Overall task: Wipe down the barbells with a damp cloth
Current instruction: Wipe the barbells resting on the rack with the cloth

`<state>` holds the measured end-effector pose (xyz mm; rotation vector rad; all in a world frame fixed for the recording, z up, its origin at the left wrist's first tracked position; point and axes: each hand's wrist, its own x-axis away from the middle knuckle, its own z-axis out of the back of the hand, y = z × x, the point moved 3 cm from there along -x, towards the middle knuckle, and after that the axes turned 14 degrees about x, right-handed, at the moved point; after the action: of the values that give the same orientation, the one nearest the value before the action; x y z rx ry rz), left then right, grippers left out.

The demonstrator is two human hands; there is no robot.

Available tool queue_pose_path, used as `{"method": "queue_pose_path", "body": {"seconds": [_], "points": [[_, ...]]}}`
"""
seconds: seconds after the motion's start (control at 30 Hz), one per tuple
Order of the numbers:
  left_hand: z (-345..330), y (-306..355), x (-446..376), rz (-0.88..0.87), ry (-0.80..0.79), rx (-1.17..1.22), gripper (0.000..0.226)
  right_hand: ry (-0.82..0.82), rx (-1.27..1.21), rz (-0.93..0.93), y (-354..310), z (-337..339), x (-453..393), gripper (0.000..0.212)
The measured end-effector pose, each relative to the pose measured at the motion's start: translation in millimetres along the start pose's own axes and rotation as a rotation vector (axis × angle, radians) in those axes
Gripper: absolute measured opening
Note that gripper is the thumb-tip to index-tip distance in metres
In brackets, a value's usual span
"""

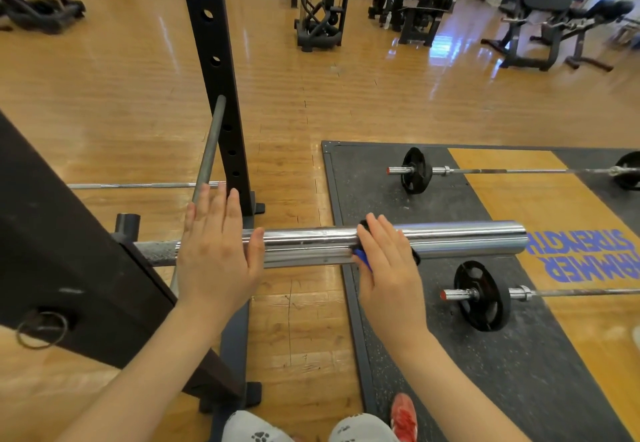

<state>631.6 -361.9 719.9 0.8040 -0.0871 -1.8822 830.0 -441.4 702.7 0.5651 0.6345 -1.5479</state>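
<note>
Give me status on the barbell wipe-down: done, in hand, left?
Done: nothing can be confirmed; the racked barbell's chrome sleeve shines, but no wiped area is distinguishable. In hand: the left hand lies flat on the sleeve, while the right hand presses a dark object with a blue part against it; whether it is the cloth is unclear. Left: the near floor barbell and far floor barbell lie untouched.

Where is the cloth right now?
In the head view, the cloth sits right of centre, pressed under the right hand against the chrome barbell sleeve.
</note>
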Motion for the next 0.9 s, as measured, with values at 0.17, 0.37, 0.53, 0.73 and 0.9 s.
{"method": "queue_pose_path", "body": {"seconds": [0.17, 0.37, 0.53, 0.73, 0.9], "points": [[4, 0, 7, 0.001, -0.013, -0.019, 0.067, 0.029, 0.050, -0.137, 16, 6, -4, 0.035], [1, 0, 2, -0.031, -0.003, -0.023, 0.063, 0.014, 0.096, -0.016, -20, -2, -8, 0.035], [0, -3, -6, -0.016, -0.054, -0.031, 0.069, 0.026, 0.063, -0.049, 7, 9, 4, 0.037], [1, -2, -21, 0.023, -0.153, -0.026, 0.084, -0.002, 0.108, -0.218, 3, 8, -20, 0.025], [7, 4, 5, -0.040, -0.047, 0.060, 0.058, 0.006, 0.037, -0.005, -14, 4, 5, 0.032]]}}
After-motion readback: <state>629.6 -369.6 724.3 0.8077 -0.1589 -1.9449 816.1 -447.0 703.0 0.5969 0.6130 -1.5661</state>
